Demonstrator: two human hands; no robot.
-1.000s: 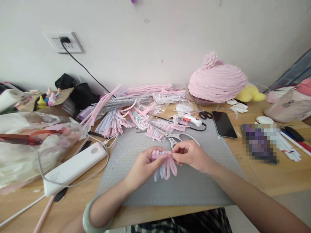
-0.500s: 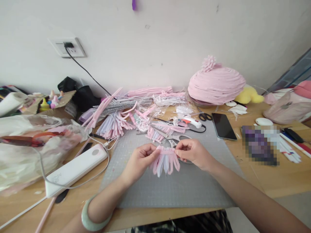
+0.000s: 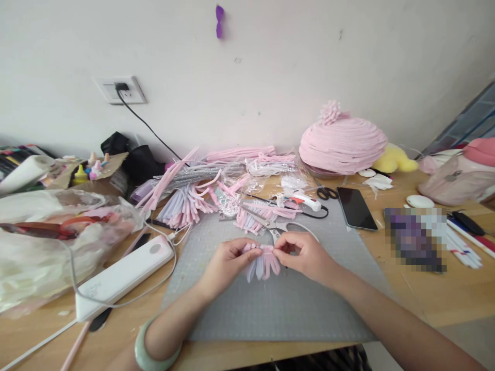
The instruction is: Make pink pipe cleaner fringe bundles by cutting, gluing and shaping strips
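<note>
Between my two hands, above the grey cutting mat (image 3: pixel 294 309), is a small fringe of pink and lilac pipe-cleaner loops (image 3: pixel 266 265), its loops hanging down. My left hand (image 3: pixel 234 260) pinches its left end between thumb and fingers and covers part of it. The right end is pinched by my right hand (image 3: pixel 299 252). Just behind, large grey-handled scissors (image 3: pixel 276 232) lie on the mat, partly hidden by my right hand. Another pink loop fringe (image 3: pixel 251 219) lies beyond them, and a bundle of lilac and pink loops (image 3: pixel 185 206) is at the left.
A white hot glue gun (image 3: pixel 309 201), black-handled scissors (image 3: pixel 327 192) and a phone (image 3: pixel 356 207) lie behind my right hand. A pink domed piece (image 3: pixel 342 144) stands against the wall. On the left are a white power bank (image 3: pixel 124 278) with cables and a plastic bag (image 3: pixel 34 257).
My hands have come closer together, and the left covers more of the fringe, which looks narrower and bent. The camera view has tilted slightly up.
</note>
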